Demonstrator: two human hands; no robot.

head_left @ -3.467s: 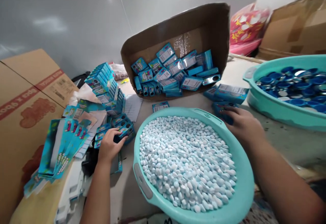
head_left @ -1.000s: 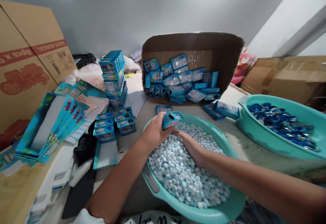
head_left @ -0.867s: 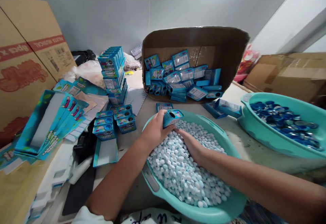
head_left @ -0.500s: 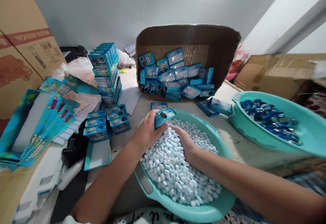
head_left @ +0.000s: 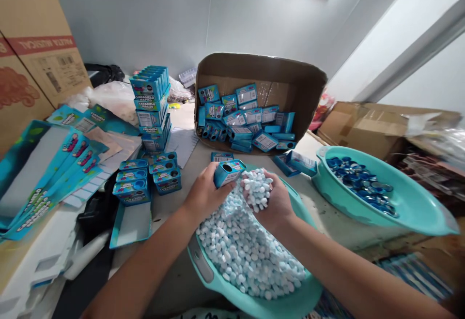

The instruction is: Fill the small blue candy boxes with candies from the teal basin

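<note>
My left hand [head_left: 208, 189] is wrapped round a small blue candy box [head_left: 228, 173], which has a round dark hole in its top face. It is tilted above the far-left part of a teal basin [head_left: 232, 287]. Cupped beside it, my right hand [head_left: 278, 203] holds a heap of small white candies [head_left: 257, 189]. Below both hands, the basin is heaped with many more pale white and light-blue candies [head_left: 250, 261]. The fingers of my right hand are partly hidden behind its heap.
A cardboard box [head_left: 261, 69] on its side holds many blue candy boxes. Right of it, another teal basin [head_left: 366, 217] contains blue metallic discs [head_left: 358, 178]. Stacked candy boxes [head_left: 150, 106] and display trays [head_left: 54, 164] stand at left.
My right hand has come up out of the candies with a heap in its palm, now close to the candy box. The view has tilted slightly upward.
</note>
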